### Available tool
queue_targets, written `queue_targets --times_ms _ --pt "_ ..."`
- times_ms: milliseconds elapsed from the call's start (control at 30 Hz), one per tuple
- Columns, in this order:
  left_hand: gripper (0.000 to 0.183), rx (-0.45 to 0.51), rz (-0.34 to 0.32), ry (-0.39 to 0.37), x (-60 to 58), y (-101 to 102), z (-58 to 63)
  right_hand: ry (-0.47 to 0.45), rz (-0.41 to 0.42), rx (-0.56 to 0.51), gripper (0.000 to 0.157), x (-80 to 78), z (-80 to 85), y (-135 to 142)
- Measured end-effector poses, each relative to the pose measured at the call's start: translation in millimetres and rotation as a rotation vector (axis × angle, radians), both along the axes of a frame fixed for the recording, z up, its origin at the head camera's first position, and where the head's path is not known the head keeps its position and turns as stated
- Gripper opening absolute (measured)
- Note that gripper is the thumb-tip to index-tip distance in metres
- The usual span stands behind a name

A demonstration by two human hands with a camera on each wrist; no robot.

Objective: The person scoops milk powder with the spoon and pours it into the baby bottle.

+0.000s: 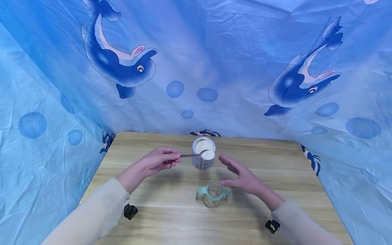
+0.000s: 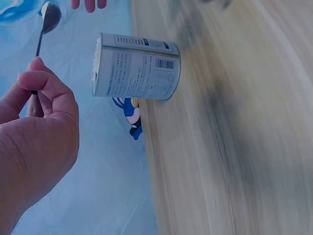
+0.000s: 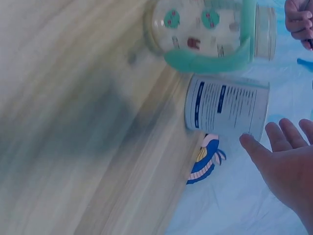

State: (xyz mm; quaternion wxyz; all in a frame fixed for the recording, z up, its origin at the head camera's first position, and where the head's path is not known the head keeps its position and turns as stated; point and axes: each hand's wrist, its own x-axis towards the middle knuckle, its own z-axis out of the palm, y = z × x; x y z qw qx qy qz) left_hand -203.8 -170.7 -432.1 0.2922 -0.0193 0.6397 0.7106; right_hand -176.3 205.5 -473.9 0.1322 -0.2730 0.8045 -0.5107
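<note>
My left hand [image 1: 160,160] pinches the handle of a metal spoon [image 1: 190,155]; its bowl carries a heap of white powder [image 1: 208,154] above the near rim of a tin [image 1: 202,165]. Pale powder also shows inside the tin. In the left wrist view the spoon [image 2: 51,18] appears from below, held between thumb and fingers. To the right of the tin my right hand [image 1: 243,177] hovers with fingers spread, holding nothing. Below that hand stands a clear baby bottle [image 1: 212,201] with mint-green side handles, its top uncovered. The right wrist view shows printed figures on the bottle [image 3: 195,29].
The wooden table [image 1: 171,223] ends at its back edge just behind the tin. Blue curtains [image 1: 190,61] with dolphin prints enclose the back and both sides. A small black device [image 1: 130,211] sits under the left sleeve, another [image 1: 272,226] under the right.
</note>
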Motion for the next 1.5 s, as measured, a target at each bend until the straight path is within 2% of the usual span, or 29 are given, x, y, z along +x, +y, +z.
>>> queue_targets --times_ms 233,500,733,900,1100,1500 --pt "0.037 -0.065 -0.068 0.018 8.9 0 -1.8 0.045 0.026 0.021 0.091 18.7 -9.9 0" --pt "0.031 -0.063 -0.115 0.013 17.8 3 -12.6 0.088 0.014 -0.008 0.093 30.1 -31.0 1" --pt "0.027 -0.053 -0.175 0.015 22.5 9 -22.6 0.032 -0.03 -0.002 0.094 39.4 -42.5 -2" --pt "0.027 -0.047 -0.2 0.016 25.5 12 -26.6 0.005 -0.046 0.0 0.095 43.2 -52.7 -4" --pt "0.026 -0.043 -0.232 0.033 28.8 14 -26.8 0.029 -0.054 0.009 0.093 46.6 -59.5 -7" --pt "0.027 -0.079 -0.236 0.032 27.9 21 -28.5 0.019 -0.082 -0.007 0.087 48.9 -67.2 -10"
